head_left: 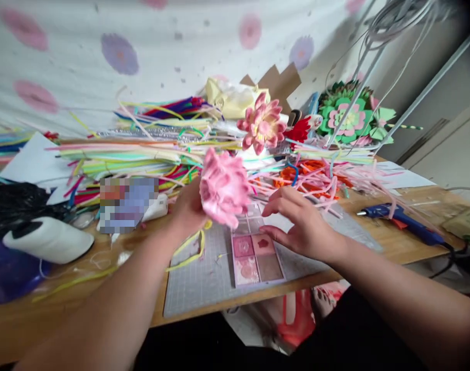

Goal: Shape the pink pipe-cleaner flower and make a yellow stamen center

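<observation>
A fluffy pink flower point(225, 188) is held up over the grey cutting mat point(196, 288) by my left hand point(189, 206), whose fingers are mostly hidden behind the petals. To its right, my right hand point(296, 221) hovers with thumb and fingers apart and nothing between them. Below the two hands lies an open makeup palette point(259, 260) with pink and brown pans, at the mat's front edge. A second pink flower with a yellow centre point(261, 123) stands behind the held one.
Bundles of coloured pipe cleaners point(130, 157) cover the table's back. A blue glue gun point(406, 221) lies at the right. On the left are a white spool point(47, 239) and a black plastic bag point(20, 206). Green and pink paper flowers point(346, 118) stand at the back right.
</observation>
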